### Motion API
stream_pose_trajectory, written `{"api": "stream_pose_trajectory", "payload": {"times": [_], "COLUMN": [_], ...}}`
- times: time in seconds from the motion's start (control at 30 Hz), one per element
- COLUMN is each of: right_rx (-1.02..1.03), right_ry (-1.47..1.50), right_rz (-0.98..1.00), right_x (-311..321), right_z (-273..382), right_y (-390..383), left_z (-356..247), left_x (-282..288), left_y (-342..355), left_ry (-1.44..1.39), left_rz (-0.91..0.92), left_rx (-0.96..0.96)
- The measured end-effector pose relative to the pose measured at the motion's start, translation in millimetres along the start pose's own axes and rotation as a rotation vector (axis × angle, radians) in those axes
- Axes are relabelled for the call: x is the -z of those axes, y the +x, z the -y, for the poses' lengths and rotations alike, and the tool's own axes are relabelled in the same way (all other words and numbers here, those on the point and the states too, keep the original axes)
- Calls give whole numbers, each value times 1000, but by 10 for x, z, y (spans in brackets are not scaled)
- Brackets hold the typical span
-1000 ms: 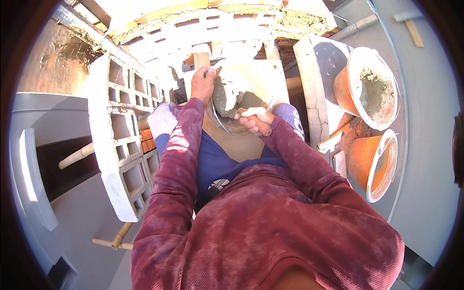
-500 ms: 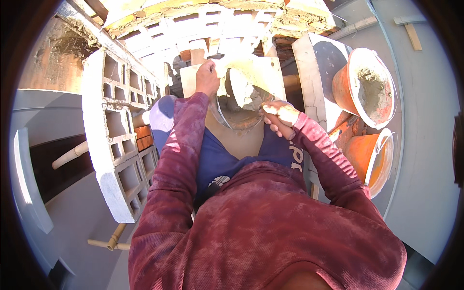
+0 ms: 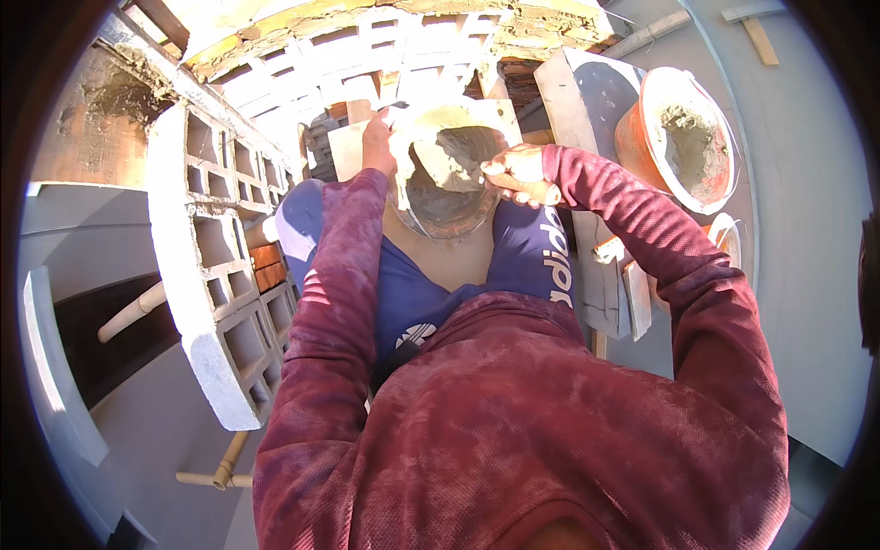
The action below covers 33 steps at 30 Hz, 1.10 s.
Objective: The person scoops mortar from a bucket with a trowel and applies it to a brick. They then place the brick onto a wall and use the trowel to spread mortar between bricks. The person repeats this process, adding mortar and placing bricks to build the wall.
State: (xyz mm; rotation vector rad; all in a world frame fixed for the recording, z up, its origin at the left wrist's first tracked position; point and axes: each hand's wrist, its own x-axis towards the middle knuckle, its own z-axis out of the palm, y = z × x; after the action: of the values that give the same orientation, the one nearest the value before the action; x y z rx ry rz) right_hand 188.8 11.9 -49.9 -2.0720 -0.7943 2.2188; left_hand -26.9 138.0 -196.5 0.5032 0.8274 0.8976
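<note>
Between my knees sits a bucket [image 3: 446,236] with grey mortar [image 3: 442,203] in it. My left hand [image 3: 378,143] is closed on its left far rim. At the bucket's right side, my right hand [image 3: 522,172] is wrapped round the handle of a trowel, which the fingers mostly hide. The trowel's blade [image 3: 445,165] looks coated in mortar and reaches into the bucket's mouth. Strong sunlight washes out the far rim.
Hollow blocks [image 3: 220,243] stand stacked on my left, near bamboo poles [image 3: 135,310]. To the right, an orange bucket [image 3: 634,147] holds mortar; another bucket [image 3: 725,236] is partly behind my right arm. A hollow-block wall [image 3: 371,48] rises ahead. Planks [image 3: 605,289] lie beside my right leg.
My right hand has turned and risen a little, hiding the trowel's handle, and the blade has changed its tilt in the bucket. The right elbow has swung outward. My left hand stays on the rim.
</note>
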Motion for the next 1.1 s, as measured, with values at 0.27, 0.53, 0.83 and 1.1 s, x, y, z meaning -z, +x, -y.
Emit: {"api": "stream_pose_trajectory", "payload": {"times": [0.27,0.53,0.83,1.1], "right_rx": [12,439,189,155], "right_ry": [-480,-2025,-1496,407], "right_rz": [-74,-894,-233,350], "right_x": [-454,-85,-350,-452], "right_z": [-116,232,-72,-485], "right_y": [260,15,329,717], "left_z": [-23,147,-112,-131], "left_x": [-46,-35,-97,-24], "left_y": [-60,17,-308,-168], "left_ry": [-8,224,815,735], "left_rz": [104,110,38,23], "left_rx": [-10,-97,-536,-331]}}
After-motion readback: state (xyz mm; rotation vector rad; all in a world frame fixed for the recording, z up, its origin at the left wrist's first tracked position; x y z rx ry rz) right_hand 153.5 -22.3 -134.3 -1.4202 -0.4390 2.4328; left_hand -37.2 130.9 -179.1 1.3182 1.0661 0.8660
